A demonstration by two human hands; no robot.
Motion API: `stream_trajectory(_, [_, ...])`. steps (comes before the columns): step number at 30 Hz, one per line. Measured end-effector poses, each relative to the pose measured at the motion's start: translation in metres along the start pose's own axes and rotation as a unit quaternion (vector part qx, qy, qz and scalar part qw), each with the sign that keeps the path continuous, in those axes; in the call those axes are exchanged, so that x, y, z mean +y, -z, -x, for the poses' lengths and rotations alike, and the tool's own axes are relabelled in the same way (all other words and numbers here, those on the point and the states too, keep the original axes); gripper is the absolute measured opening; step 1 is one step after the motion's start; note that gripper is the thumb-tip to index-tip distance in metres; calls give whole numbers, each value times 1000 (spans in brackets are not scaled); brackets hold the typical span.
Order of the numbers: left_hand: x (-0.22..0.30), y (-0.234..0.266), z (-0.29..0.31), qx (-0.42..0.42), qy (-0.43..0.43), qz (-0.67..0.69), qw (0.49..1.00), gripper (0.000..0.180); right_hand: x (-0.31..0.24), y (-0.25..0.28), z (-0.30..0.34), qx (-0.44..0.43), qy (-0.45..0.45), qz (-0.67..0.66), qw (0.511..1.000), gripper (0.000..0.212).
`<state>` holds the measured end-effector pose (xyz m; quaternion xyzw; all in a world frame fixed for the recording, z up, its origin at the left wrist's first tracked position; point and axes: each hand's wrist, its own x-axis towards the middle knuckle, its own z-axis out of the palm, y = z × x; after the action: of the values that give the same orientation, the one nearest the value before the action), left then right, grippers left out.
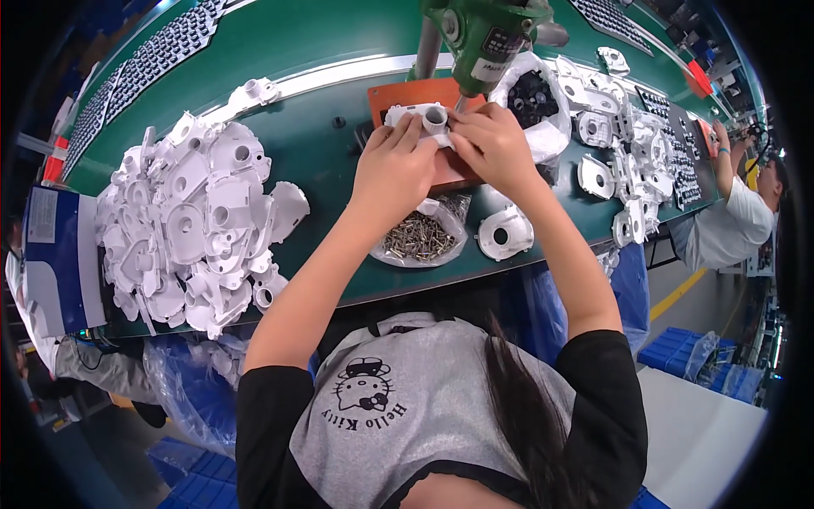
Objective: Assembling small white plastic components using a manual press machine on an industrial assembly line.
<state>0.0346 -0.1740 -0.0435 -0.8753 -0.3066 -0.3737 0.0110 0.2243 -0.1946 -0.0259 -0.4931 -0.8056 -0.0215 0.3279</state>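
Observation:
A white plastic housing with a round grey-rimmed socket rests on the orange base plate of a green press. My left hand grips its left side, fingertips lying over the top. On the other side my right hand holds its right edge near the socket, just beneath the press's thin metal spindle. My fingers cover part of the housing. Below my hands, a clear plastic bag of small metal screws lies on the green bench, and a loose white housing sits to its right.
A large heap of white housings fills the bench's left side. A white bag of black parts stands right of the press, with more white housings beyond. A co-worker is at the far right. Blue crates stand below.

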Motion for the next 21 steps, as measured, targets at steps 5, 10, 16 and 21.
stream_trajectory(5, [-8,3,-2,-15,-10,-8,1000,10,-11,5,8,54,5,42,998,21])
stream_trajectory(10, [-13,4,1,-16,7,4,1000,10,-63,-5,49,-16,46,-52,997,21])
stream_trajectory(16, [-13,2,3,-36,27,13,999,19,-85,-24,71,-147,53,-45,987,12])
stream_trajectory(21, [-12,1,4,-43,45,22,998,21,-87,-20,60,-146,15,-86,985,11])
